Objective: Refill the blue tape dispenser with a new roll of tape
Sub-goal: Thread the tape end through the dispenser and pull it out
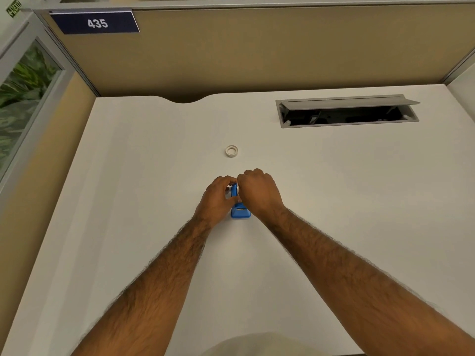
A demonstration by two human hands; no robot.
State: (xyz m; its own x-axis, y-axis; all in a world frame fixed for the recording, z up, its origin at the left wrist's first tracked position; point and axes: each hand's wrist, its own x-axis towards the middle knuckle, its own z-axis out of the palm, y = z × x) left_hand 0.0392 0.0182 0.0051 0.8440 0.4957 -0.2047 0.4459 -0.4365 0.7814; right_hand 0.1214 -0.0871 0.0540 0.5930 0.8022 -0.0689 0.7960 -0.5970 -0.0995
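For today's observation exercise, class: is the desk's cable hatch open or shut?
Open: the cable hatch has its grey lid tilted up, showing the dark cavity inside.

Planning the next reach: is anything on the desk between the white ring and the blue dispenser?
Only bare desk between white ring and blue dispenser; the left hand and right hand cover its far end.

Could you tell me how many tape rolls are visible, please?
1: a tape roll on the desk beyond the left hand and right hand; another may hide between them at the blue dispenser.
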